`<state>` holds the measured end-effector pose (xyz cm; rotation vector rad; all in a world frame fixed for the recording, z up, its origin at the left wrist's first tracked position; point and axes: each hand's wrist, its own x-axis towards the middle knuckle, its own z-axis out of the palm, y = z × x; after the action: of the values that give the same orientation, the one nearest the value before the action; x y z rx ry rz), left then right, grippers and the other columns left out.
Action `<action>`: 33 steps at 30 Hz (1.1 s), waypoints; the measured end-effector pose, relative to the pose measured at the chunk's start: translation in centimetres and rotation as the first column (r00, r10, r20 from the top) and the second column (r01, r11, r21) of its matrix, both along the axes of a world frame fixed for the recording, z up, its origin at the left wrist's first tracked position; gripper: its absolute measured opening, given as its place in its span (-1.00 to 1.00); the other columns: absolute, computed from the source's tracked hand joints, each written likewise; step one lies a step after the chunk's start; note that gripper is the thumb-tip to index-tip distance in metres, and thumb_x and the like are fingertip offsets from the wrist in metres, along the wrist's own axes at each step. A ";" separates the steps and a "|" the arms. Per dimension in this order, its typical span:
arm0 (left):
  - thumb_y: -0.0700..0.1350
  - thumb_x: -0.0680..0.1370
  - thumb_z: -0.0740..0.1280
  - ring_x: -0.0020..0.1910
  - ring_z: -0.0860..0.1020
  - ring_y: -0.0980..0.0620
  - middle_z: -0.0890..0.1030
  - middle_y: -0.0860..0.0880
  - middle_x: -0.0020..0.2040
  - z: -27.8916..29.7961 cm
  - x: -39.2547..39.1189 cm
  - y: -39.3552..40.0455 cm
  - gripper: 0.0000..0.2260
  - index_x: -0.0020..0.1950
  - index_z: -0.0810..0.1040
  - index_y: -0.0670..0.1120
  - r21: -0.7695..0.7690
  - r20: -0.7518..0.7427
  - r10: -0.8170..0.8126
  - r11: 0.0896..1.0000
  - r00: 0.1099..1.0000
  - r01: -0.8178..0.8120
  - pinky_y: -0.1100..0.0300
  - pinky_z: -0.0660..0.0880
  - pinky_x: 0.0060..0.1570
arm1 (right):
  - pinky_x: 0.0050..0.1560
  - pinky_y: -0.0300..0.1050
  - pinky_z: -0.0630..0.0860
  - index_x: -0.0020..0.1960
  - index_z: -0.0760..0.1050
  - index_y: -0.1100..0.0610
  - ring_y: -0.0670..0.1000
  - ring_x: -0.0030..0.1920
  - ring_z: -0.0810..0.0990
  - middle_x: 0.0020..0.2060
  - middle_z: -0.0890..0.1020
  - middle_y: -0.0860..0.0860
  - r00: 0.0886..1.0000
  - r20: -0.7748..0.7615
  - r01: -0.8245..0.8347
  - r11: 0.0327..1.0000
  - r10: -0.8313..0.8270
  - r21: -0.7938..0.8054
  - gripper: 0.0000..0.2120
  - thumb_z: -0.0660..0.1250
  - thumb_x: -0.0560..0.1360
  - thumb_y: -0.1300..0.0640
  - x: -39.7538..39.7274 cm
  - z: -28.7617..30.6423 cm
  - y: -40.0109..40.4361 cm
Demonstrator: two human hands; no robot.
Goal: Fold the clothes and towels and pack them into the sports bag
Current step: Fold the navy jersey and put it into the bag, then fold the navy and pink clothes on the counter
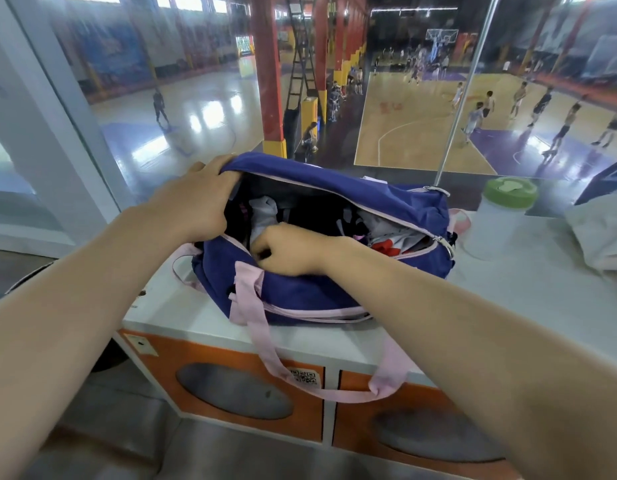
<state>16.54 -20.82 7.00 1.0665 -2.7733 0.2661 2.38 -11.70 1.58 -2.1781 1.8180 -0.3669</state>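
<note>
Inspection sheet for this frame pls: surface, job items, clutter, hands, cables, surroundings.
Surface: white counter on orange-fronted cabinets.
Job's things: blue sports bag unzipped, clothes inside; pink strap hangs over the front edge.
Clutter: green-lidded canister right of bag; pale cloth at right edge.
Hands: left hand grips the bag's rim; right hand curled inside the opening, what it holds hidden.
Cables: nothing seen.
Surroundings: window over basketball courts, players below.

Sports bag (300,296) mouth is unzipped but mostly filled: left hand (192,199) grips its far-left rim, right hand (282,252) sits curled at the near edge, packed clothes (386,233) (grey, black, red) fill the right half. Bare counter (507,292) lies right of the bag, bounded by a green-lidded canister (501,216) and crumpled white cloth (601,233). Pink strap (320,386) droops over the front edge.
</note>
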 end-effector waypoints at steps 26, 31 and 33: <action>0.02 0.58 0.25 0.49 0.21 -0.13 0.27 -0.09 0.53 -1.6 -6.9 15.9 -0.56 0.46 0.38 -0.02 -0.014 -0.144 -0.206 0.978 0.968 0.207 -0.13 0.22 0.44 | 0.21 0.11 0.47 0.41 0.37 0.05 0.13 0.21 0.53 0.25 0.56 0.05 0.881 0.037 0.470 0.860 -0.472 -0.198 -0.51 0.29 0.49 0.05 -3.8 1.5 19.2; -0.01 0.54 0.25 0.45 0.29 -0.12 0.36 -0.07 0.47 -3.4 -12.8 22.0 -0.56 0.42 0.41 -0.01 0.089 -0.224 -0.277 0.949 0.934 0.303 -0.11 0.28 0.39 | 0.19 0.09 0.47 0.34 0.39 0.06 0.20 0.19 0.52 0.21 0.58 0.09 0.805 0.017 0.587 0.793 -0.593 -0.163 -0.57 0.28 0.48 0.04 -7.8 0.3 25.2; -0.06 0.53 0.25 0.43 0.31 -0.14 0.37 -0.08 0.46 -4.0 -15.2 24.8 -0.56 0.42 0.40 -0.04 0.068 -0.186 -0.329 0.936 0.926 0.346 -0.10 0.30 0.36 | 0.27 0.07 0.41 0.39 0.35 0.06 0.20 0.27 0.47 0.27 0.54 0.11 0.740 0.005 0.667 0.732 -0.673 -0.136 -0.55 0.27 0.52 0.04 -9.8 -0.1 27.8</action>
<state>1.33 3.98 2.98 0.5773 -2.7711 -0.0089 -7.43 16.11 1.48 -1.5076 2.6391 -0.5965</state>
